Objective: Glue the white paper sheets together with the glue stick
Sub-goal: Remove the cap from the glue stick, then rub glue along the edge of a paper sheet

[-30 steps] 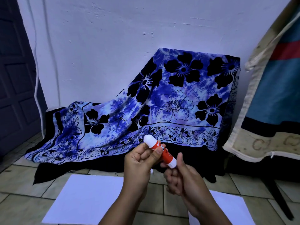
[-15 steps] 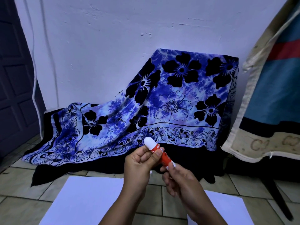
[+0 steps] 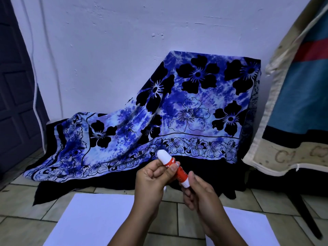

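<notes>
A red glue stick (image 3: 181, 172) with a white cap at its upper end is held up between both hands, tilted up to the left. My left hand (image 3: 150, 180) grips its upper part just below the cap. My right hand (image 3: 198, 192) pinches the white lower end with thumb and fingers. On the tiled floor below lie two white paper sheets, one at the left (image 3: 88, 221) and one at the right (image 3: 248, 228), partly hidden by my forearms.
A blue floral cloth (image 3: 177, 112) is draped over something against the white wall. A dark door (image 3: 16, 86) stands at the left. A padded, cloth-covered object (image 3: 298, 103) and a dark furniture leg (image 3: 305, 213) are at the right.
The hands and glue stick have stayed almost in place. My right hand's thumb and fingers have shifted slightly around the stick's lower end.
</notes>
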